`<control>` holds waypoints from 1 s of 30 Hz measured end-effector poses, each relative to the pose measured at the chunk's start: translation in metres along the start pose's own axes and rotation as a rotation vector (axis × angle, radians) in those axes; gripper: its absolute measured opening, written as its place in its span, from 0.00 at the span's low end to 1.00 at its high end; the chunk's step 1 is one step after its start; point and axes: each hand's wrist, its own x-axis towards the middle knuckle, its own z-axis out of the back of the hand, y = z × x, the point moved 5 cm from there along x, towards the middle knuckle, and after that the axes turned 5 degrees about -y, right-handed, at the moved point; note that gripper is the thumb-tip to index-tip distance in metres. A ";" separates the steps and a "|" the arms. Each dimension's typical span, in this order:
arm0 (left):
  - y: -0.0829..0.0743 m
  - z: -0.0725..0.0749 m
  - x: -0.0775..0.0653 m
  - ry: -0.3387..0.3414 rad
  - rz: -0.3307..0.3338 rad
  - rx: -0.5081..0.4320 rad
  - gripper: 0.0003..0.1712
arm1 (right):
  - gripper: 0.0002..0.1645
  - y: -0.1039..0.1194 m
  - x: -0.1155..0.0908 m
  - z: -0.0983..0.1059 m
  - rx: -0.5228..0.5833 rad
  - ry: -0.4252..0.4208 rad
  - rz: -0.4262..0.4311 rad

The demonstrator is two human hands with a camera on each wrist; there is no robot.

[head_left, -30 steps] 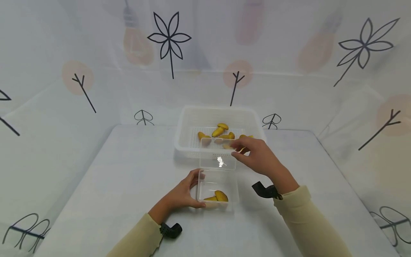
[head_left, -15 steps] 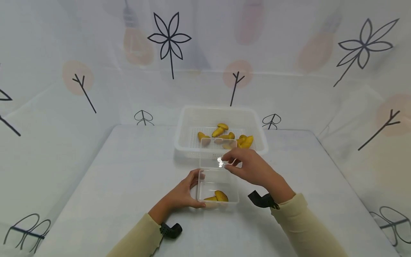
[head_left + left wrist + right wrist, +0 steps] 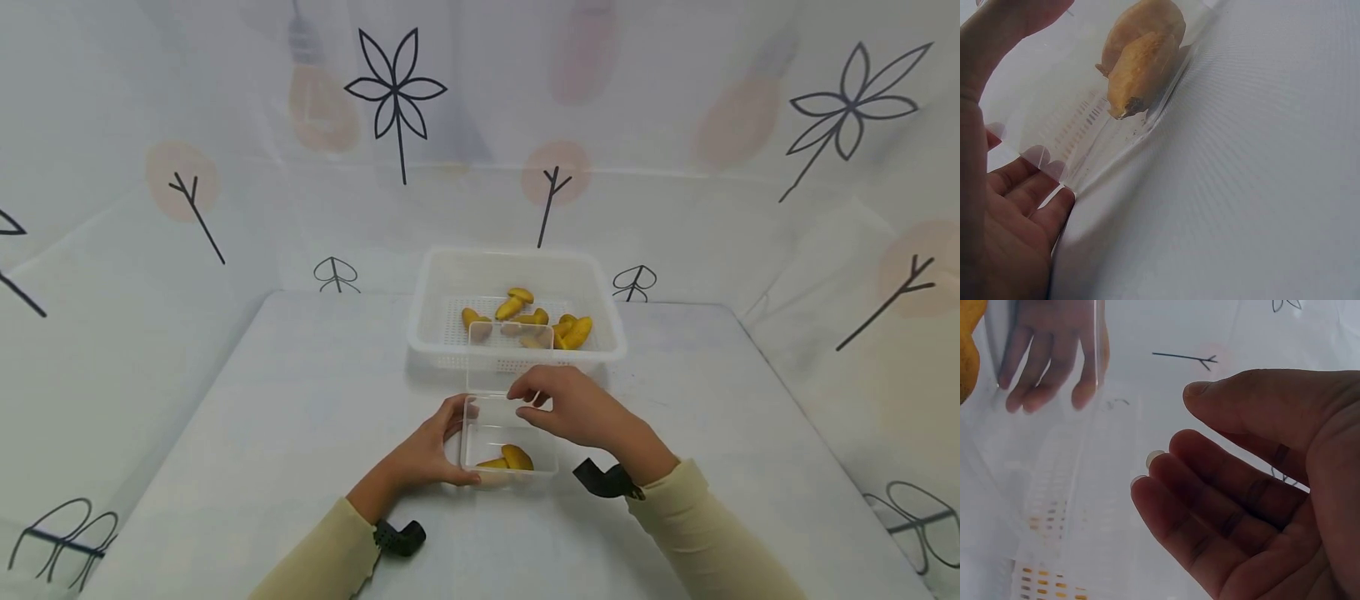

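Observation:
A clear plastic box [image 3: 489, 437] with a yellow mushroom [image 3: 515, 457] inside stands in front of me. Its hinged clear lid [image 3: 487, 377] lies folded back toward the white basket. My left hand [image 3: 429, 450] grips the box's left side, thumb at the front corner and fingers at the back; in the left wrist view its fingers [image 3: 1029, 187] show against the clear wall. Over the box's back right part hovers my right hand [image 3: 573, 407], its thumb apart from the loosely bent fingers [image 3: 1179, 506] with nothing between them.
Behind the box is a white perforated basket [image 3: 517, 260] holding several yellow mushrooms [image 3: 576, 332], partly seen through the lid. A white cloth covers the table [image 3: 300, 417], and a patterned white sheet [image 3: 465, 208] rises at the back and sides.
My right hand has come back from the basket's front edge, past the lid, to above the box. Mushrooms at the basket's right are uncovered by this. The left hand and box stay put.

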 end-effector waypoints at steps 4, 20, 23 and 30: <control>0.001 0.000 0.000 -0.002 -0.001 0.000 0.65 | 0.12 -0.002 -0.001 -0.007 0.000 0.022 0.007; 0.001 0.000 0.000 -0.007 0.000 -0.001 0.64 | 0.12 -0.001 0.002 -0.034 0.002 0.195 -0.057; 0.002 0.000 0.000 -0.002 0.012 -0.013 0.64 | 0.13 0.000 0.003 -0.039 -0.002 0.246 -0.058; -0.009 0.001 -0.001 0.030 0.014 -0.018 0.65 | 0.12 0.001 0.006 -0.048 -0.026 0.338 -0.016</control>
